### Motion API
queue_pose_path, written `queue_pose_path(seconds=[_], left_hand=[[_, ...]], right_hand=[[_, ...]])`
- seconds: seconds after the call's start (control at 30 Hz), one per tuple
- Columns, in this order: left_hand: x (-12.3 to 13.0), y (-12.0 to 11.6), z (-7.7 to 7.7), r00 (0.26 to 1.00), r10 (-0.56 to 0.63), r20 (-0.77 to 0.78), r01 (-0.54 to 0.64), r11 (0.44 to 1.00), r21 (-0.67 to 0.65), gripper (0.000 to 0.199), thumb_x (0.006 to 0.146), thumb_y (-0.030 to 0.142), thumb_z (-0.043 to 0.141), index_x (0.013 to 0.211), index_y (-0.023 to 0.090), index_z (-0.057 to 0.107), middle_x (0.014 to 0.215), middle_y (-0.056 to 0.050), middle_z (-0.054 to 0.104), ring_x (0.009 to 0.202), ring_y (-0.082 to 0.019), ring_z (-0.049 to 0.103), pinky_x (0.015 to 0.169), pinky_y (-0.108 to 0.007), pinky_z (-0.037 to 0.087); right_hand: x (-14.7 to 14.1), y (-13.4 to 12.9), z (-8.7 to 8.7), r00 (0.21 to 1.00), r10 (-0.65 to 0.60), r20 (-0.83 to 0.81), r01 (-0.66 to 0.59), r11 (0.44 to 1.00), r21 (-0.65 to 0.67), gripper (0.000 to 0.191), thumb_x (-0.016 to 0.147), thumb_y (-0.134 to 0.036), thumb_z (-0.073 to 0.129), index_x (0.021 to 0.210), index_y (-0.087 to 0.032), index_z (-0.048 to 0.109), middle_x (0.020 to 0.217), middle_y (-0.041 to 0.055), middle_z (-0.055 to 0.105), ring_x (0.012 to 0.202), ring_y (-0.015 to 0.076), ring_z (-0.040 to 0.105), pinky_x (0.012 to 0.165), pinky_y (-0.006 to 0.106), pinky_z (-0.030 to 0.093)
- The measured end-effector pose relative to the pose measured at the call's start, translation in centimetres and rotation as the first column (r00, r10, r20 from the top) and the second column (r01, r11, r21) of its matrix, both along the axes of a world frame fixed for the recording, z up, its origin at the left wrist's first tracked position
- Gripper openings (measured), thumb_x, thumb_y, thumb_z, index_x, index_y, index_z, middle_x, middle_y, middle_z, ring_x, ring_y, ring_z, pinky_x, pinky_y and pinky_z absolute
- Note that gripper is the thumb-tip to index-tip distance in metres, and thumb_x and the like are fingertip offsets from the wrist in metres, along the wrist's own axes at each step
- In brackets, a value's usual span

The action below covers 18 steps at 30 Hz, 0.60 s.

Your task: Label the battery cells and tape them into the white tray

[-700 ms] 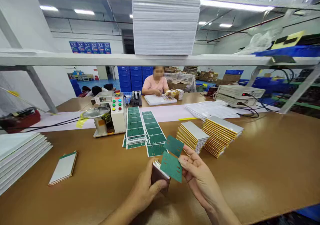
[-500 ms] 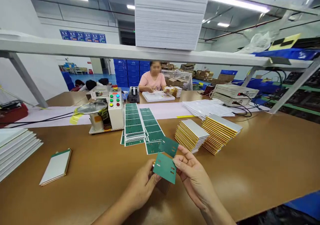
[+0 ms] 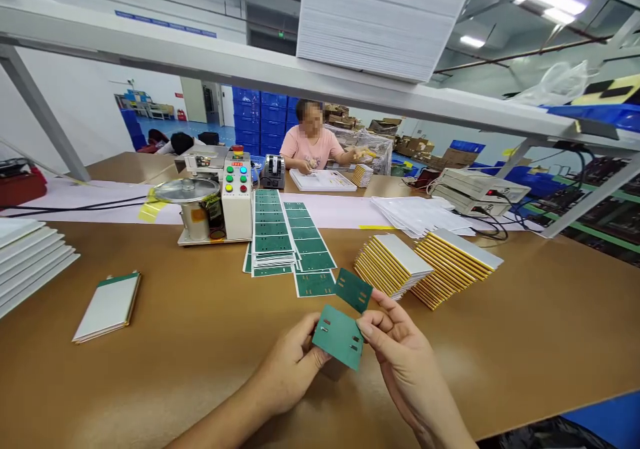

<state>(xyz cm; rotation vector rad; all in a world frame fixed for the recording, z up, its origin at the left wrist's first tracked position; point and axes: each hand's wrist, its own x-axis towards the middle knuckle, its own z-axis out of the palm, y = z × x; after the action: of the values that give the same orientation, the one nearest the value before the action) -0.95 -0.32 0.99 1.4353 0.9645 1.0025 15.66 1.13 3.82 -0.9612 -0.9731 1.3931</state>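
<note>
Low in the middle of the head view, my left hand (image 3: 295, 362) is closed around a block-like piece whose body is mostly hidden. A green slotted card (image 3: 340, 336) lies over the top of that piece, with metal bits showing at its slots. My right hand (image 3: 400, 342) pinches the card's right edge between thumb and finger. A second green card (image 3: 353, 290) with slots sticks out beyond the right fingers, held in the same hand. Sheets of green cards (image 3: 273, 226) lie on the table ahead of my hands.
Two stacks of yellow-edged silver packs (image 3: 393, 262) stand right of the sheets. A machine with coloured buttons (image 3: 237, 196) is behind left. One pack (image 3: 107, 306) and white trays (image 3: 33, 266) lie left. A person in pink (image 3: 313, 146) sits opposite, under a shelf beam (image 3: 225, 76).
The view has tilted and shifted. The lower green card now sits with metal bits visible in its slots. The person opposite has stretched an arm out to the side.
</note>
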Motion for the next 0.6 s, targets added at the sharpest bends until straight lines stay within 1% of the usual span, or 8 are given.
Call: queue_pose_path(seconds=[0.13, 0.2, 0.27, 0.33, 0.4, 0.47, 0.53, 0.6], left_hand=[[0.0, -0.2, 0.1, 0.999, 0.025, -0.021, -0.025, 1.000, 0.005, 0.027, 0.083, 0.033, 0.050, 0.107, 0.020, 0.055, 0.086, -0.001, 0.058, 0.082, -0.012, 0.053, 0.079, -0.024, 0.042], [-0.1, -0.3, 0.2, 0.999, -0.017, 0.031, 0.018, 0.999, -0.035, 0.026, 0.080, 0.030, 0.054, 0.104, 0.020, 0.054, 0.090, -0.002, 0.058, 0.085, -0.013, 0.053, 0.079, -0.025, 0.043], [-0.1, -0.4, 0.4, 0.987, -0.108, 0.117, 0.121, 0.986, -0.112, 0.039, 0.074, 0.026, 0.061, 0.111, 0.021, 0.050, 0.098, -0.003, 0.057, 0.087, -0.014, 0.054, 0.077, -0.025, 0.044], [-0.2, -0.4, 0.7, 0.973, -0.145, 0.182, 0.176, 0.969, -0.173, 0.058, 0.070, 0.029, 0.065, 0.123, 0.023, 0.039, 0.105, -0.004, 0.055, 0.090, -0.016, 0.054, 0.078, -0.028, 0.045], [-0.1, -0.2, 0.9, 0.984, -0.083, 0.158, 0.114, 0.973, -0.198, 0.065, 0.074, 0.039, 0.060, 0.131, 0.024, 0.030, 0.108, -0.005, 0.054, 0.094, -0.017, 0.053, 0.083, -0.030, 0.043], [0.1, 0.0, 1.1, 0.996, -0.007, 0.093, 0.026, 0.978, -0.206, 0.064, 0.079, 0.044, 0.053, 0.134, 0.024, 0.027, 0.106, -0.005, 0.053, 0.093, -0.015, 0.052, 0.084, -0.030, 0.042], [0.3, 0.1, 1.2, 0.997, 0.004, 0.077, 0.013, 0.975, -0.220, 0.064, 0.080, 0.039, 0.054, 0.136, 0.026, 0.025, 0.099, -0.003, 0.054, 0.085, -0.012, 0.052, 0.080, -0.026, 0.043], [0.4, 0.2, 1.0, 0.990, -0.017, 0.139, 0.048, 0.973, -0.227, 0.069, 0.078, 0.029, 0.057, 0.137, 0.029, 0.021, 0.090, 0.001, 0.055, 0.076, -0.008, 0.051, 0.074, -0.023, 0.044]], right_hand=[[-0.1, -0.1, -0.2, 0.998, -0.016, 0.064, 0.013, 0.999, 0.035, 0.059, 0.070, -0.028, 0.073, 0.119, -0.018, 0.042, 0.073, -0.0007, 0.058, 0.070, 0.0106, 0.051, 0.064, 0.022, 0.044], [-0.1, 0.0, -0.3, 0.995, -0.034, 0.097, 0.029, 0.998, 0.051, 0.058, 0.069, -0.029, 0.073, 0.117, -0.018, 0.043, 0.073, -0.0003, 0.058, 0.070, 0.0113, 0.052, 0.064, 0.022, 0.045], [-0.2, 0.0, -0.4, 0.990, -0.057, 0.132, 0.050, 0.997, 0.057, 0.058, 0.068, -0.031, 0.073, 0.116, -0.018, 0.044, 0.073, 0.0001, 0.059, 0.070, 0.0121, 0.052, 0.064, 0.024, 0.045], [-0.2, -0.1, -0.4, 0.985, -0.068, 0.156, 0.060, 0.997, 0.055, 0.057, 0.068, -0.031, 0.073, 0.116, -0.018, 0.044, 0.073, 0.0004, 0.059, 0.070, 0.0127, 0.052, 0.065, 0.025, 0.045], [-0.3, -0.3, -0.5, 0.985, -0.068, 0.162, 0.059, 0.997, 0.059, 0.057, 0.069, -0.031, 0.072, 0.116, -0.018, 0.044, 0.072, 0.0000, 0.058, 0.070, 0.0130, 0.052, 0.064, 0.025, 0.045], [-0.4, -0.5, -0.5, 0.986, -0.067, 0.152, 0.058, 0.996, 0.064, 0.056, 0.069, -0.030, 0.072, 0.116, -0.019, 0.044, 0.071, -0.0006, 0.057, 0.069, 0.0127, 0.052, 0.065, 0.025, 0.043], [-0.4, -0.6, -0.3, 0.989, -0.066, 0.129, 0.060, 0.997, 0.046, 0.057, 0.068, -0.029, 0.072, 0.116, -0.019, 0.043, 0.070, -0.0013, 0.057, 0.069, 0.0124, 0.051, 0.065, 0.025, 0.042], [-0.3, -0.6, -0.2, 0.996, -0.033, 0.087, 0.035, 0.999, -0.014, 0.061, 0.068, -0.027, 0.073, 0.119, -0.019, 0.040, 0.069, -0.0021, 0.056, 0.067, 0.0114, 0.050, 0.064, 0.024, 0.040]])
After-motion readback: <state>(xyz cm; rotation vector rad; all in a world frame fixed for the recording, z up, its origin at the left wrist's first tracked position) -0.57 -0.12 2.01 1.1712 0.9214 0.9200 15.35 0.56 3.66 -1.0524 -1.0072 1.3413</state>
